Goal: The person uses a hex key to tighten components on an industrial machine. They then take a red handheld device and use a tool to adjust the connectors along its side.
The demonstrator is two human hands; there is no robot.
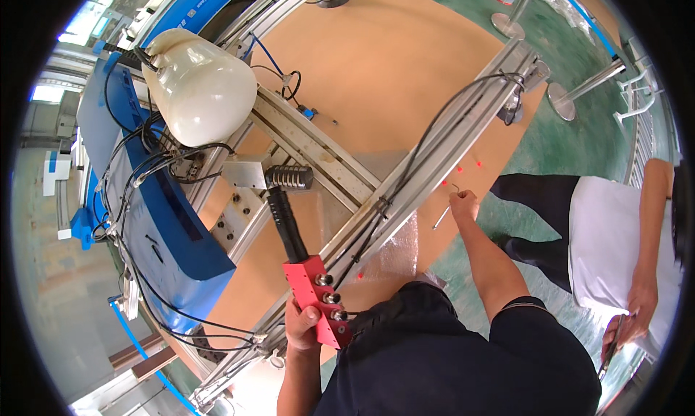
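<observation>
My left hand (pixel 302 323) is wrapped round a red rectangular block (pixel 313 293), thumb on its face. Three round silver fittings (pixel 331 298) stick out of the block's right side, and a black ribbed stem (pixel 284 220) rises from its upper end. The stem's top is close to a dark coiled metal part (pixel 289 177) on a silver bracket block (pixel 246 173); I cannot tell whether they touch. Over the tan board's right edge, my right hand (pixel 464 203) pinches a thin bent metal rod like a hex key (pixel 441 218). Small red pieces (pixel 460 169) lie near that hand.
An aluminium rail (pixel 449 152) with black cables crosses the tan board (pixel 362 54). At the left are a white rounded robot-arm part (pixel 206 90) and a blue panel (pixel 166 228). Another person (pixel 608 249) stands at the right, holding a dark tool. Bubble wrap (pixel 394 253) lies near my body.
</observation>
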